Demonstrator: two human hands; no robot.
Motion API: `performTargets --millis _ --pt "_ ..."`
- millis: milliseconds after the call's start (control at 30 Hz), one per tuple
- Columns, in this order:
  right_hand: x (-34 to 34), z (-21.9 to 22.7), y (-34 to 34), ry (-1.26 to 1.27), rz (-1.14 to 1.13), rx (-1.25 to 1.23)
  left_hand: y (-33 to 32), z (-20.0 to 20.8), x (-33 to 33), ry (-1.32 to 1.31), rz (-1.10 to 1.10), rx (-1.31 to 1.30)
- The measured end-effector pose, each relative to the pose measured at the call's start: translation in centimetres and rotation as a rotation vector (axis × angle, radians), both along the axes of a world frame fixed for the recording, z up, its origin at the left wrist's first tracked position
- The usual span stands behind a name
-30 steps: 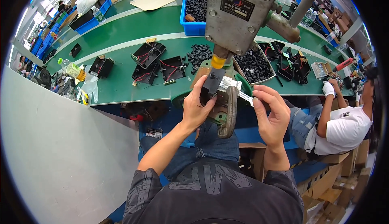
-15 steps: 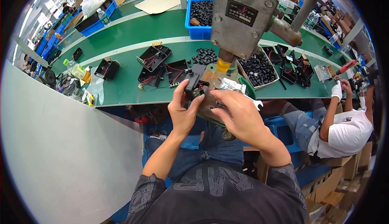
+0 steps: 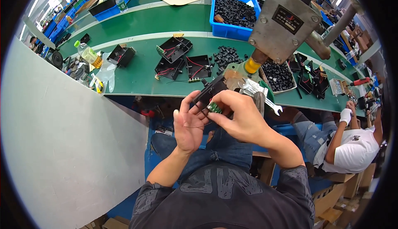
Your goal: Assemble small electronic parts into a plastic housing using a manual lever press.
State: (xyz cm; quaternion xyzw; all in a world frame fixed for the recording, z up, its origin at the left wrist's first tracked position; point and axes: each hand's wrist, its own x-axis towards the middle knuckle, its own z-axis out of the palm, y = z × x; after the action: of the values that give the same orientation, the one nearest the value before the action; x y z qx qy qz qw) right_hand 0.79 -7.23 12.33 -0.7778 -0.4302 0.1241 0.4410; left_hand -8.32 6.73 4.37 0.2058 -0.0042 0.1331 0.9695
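My right hand (image 3: 242,115) pinches a small green circuit board (image 3: 214,107) between thumb and fingers. Just beyond it is a black plastic box (image 3: 210,89), tilted beside the base of the metal press (image 3: 284,20). My left hand (image 3: 188,125) is palm up with thumb and fingers spread, its fingertips close to the box's near left edge; whether they bear its weight is hard to see. A thin dark wire loops from the board across the left fingers. Two open-end wrenches (image 3: 271,104) lie right of the press base, partly behind my right hand.
Open black boxes with red wires (image 3: 174,49) lie on the green bench (image 3: 137,80). Small black parts fill a blue bin (image 3: 232,32) and a shallow carton (image 3: 278,76); others form a loose pile (image 3: 226,57). A drink bottle (image 3: 88,54) stands left. A co-worker (image 3: 352,146) sits at right.
The black box has turned and tipped away. My left hand has opened from its grip on the box, palm up. The circuit board now shows in my right fingers. The view has shifted left.
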Motion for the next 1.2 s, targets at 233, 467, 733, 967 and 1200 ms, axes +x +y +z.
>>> performTargets --millis 233,467,733,967,1200 --pt "0.1 1.1 -1.6 0.442 -0.227 0.277 -0.2 -0.9 -0.1 0.164 0.289 0.489" --pt "4.4 0.4 -3.2 0.788 -0.103 0.139 2.1 0.4 -1.3 0.204 0.038 0.366" --pt "5.7 0.1 -2.9 0.255 -0.244 -0.136 2.6 2.1 0.7 0.435 0.070 0.334" --pt "2.4 -0.3 -5.7 -0.063 -0.522 0.142 -1.0 0.0 7.6 0.339 0.649 1.066" --pt "0.1 -0.2 -9.4 -0.214 -0.602 0.257 -5.7 -5.4 8.5 0.075 0.670 1.365"
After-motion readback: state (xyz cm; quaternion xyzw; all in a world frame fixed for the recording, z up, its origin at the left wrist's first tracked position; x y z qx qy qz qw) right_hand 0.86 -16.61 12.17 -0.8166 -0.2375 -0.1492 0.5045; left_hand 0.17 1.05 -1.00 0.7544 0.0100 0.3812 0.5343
